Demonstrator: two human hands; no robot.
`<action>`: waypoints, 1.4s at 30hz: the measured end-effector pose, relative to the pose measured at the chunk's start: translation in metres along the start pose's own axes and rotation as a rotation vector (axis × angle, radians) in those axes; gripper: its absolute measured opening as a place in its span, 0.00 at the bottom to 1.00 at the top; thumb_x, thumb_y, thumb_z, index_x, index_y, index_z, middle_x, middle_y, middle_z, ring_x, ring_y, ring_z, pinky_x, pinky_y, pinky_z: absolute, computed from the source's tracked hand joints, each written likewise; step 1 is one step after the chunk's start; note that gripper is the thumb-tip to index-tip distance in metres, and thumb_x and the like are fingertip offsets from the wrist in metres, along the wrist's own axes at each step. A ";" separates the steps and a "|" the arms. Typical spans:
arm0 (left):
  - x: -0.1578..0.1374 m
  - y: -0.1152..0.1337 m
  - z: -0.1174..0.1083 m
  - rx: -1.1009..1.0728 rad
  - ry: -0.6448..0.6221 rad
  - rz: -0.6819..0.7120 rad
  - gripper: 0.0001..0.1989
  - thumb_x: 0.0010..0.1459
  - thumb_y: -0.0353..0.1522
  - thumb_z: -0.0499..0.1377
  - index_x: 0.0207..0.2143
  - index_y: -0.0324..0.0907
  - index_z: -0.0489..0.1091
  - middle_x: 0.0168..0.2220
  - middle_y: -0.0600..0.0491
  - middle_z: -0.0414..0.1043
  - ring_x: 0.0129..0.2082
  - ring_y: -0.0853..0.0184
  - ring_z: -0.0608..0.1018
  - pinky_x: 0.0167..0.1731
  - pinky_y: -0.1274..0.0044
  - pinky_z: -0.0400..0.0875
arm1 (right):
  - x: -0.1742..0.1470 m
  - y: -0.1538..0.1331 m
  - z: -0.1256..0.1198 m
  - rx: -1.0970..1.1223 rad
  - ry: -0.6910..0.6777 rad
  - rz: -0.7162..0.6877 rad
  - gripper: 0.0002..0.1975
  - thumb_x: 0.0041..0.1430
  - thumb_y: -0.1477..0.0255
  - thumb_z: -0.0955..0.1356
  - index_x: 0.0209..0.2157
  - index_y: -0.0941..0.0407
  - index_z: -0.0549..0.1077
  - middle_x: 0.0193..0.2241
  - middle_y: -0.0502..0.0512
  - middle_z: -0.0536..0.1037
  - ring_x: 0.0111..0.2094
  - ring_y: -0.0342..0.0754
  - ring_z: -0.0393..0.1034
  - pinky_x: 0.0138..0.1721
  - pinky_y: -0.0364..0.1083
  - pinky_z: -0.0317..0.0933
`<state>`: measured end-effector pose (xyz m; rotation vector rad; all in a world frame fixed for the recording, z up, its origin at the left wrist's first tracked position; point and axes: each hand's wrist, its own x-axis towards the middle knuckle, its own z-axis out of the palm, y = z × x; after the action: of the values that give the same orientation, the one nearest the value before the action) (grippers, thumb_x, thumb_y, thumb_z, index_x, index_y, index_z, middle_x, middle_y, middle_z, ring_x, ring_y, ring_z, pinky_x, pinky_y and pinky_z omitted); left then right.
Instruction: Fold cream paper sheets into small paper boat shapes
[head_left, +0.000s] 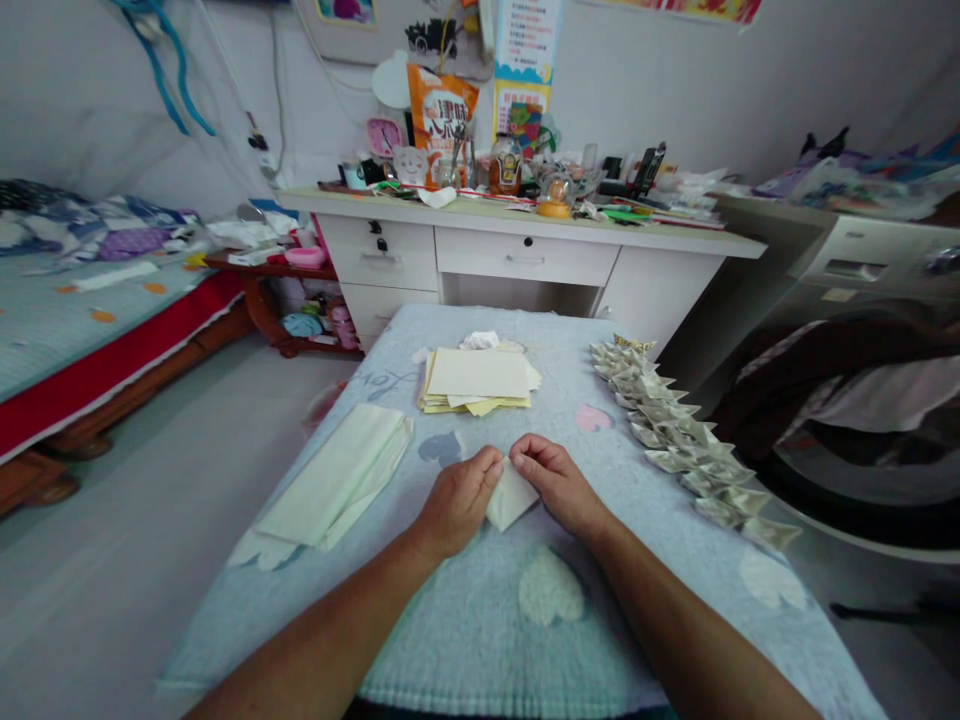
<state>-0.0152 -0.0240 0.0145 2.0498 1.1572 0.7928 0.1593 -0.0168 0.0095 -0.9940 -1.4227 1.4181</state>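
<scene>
Between my two hands is a small folded piece of pale paper (511, 497), one corner pointing toward me. My left hand (466, 492) pinches its upper left side. From the other side my right hand (559, 483) grips the upper right edge, thumb and fingertips pressed together. The fingertips of both hands nearly meet at the top of the paper. Beyond them lies a stack of cream and yellow paper sheets (480, 375). Left of my hands is a larger folded pale green sheet (337, 475). Folded paper boats (675, 430) stand in rows along the right side.
A light blue patterned cloth (480, 620) covers the table. Crumpled white tissue (480, 341) sits behind the paper stack. A white desk (525, 250) crowded with items stands against the wall. To the right is a washing machine (870, 260); at the left, a bed (97, 320).
</scene>
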 end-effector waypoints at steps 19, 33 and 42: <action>0.002 -0.003 0.001 0.046 0.031 -0.039 0.09 0.60 0.40 0.53 0.36 0.44 0.63 0.24 0.60 0.66 0.25 0.69 0.72 0.28 0.80 0.60 | 0.000 -0.001 -0.001 -0.136 0.022 -0.107 0.14 0.58 0.61 0.67 0.28 0.58 0.70 0.23 0.48 0.66 0.26 0.41 0.58 0.29 0.40 0.54; 0.002 -0.006 0.003 0.074 0.020 -0.048 0.09 0.60 0.40 0.53 0.34 0.44 0.63 0.23 0.60 0.65 0.24 0.69 0.72 0.26 0.80 0.59 | -0.002 -0.004 0.002 -0.232 0.040 -0.145 0.11 0.58 0.65 0.66 0.27 0.58 0.71 0.22 0.48 0.67 0.24 0.41 0.59 0.27 0.41 0.55; 0.001 -0.008 0.004 0.080 0.018 -0.025 0.09 0.61 0.40 0.52 0.34 0.44 0.63 0.23 0.61 0.64 0.23 0.71 0.71 0.26 0.81 0.58 | -0.002 0.003 0.002 -0.266 0.056 -0.160 0.10 0.58 0.66 0.66 0.26 0.58 0.70 0.21 0.48 0.67 0.24 0.41 0.58 0.27 0.41 0.54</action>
<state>-0.0156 -0.0212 0.0062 2.0930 1.2410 0.7651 0.1579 -0.0188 0.0069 -1.0500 -1.6398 1.0965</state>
